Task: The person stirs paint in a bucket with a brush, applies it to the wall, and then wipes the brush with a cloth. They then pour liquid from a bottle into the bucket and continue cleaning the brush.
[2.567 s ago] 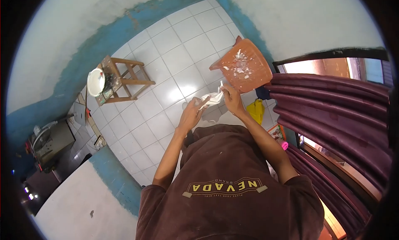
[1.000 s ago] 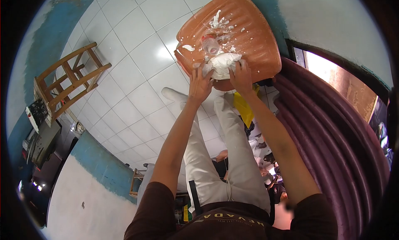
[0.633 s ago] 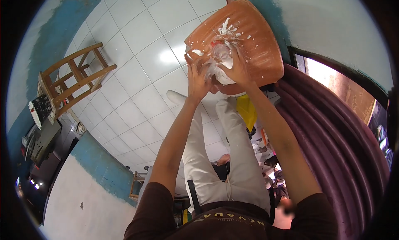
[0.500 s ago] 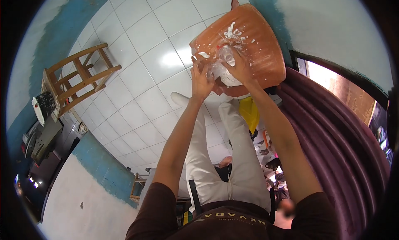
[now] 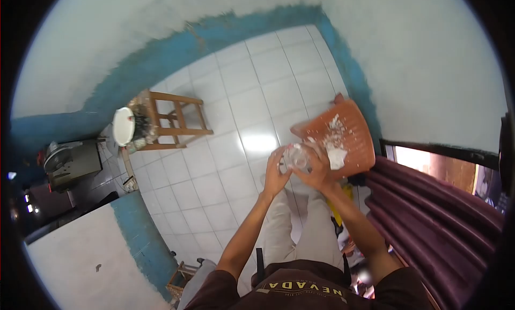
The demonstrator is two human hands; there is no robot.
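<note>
A clear plastic container (image 5: 296, 157) is held between both hands in front of the body. My left hand (image 5: 277, 173) curls round its left side, and my right hand (image 5: 317, 169) grips its right side. Just beyond my right hand stands an orange plastic chair (image 5: 358, 143), its seat scattered with white bits. A larger white piece (image 5: 337, 156) lies on the chair near my right fingers. What the container holds is too blurred to tell.
A wooden stool (image 5: 179, 132) stands at the left on the tiled floor (image 5: 214, 173), with a white round lid or bowl (image 5: 124, 127) at its near end. A purple curtain (image 5: 424, 219) hangs at the right. A yellow item (image 5: 341, 203) is beside my right leg.
The view has turned toward the left. Both hands have lifted away from the chair seat with the clear container between them, and the white piece on the seat now shows more fully.
</note>
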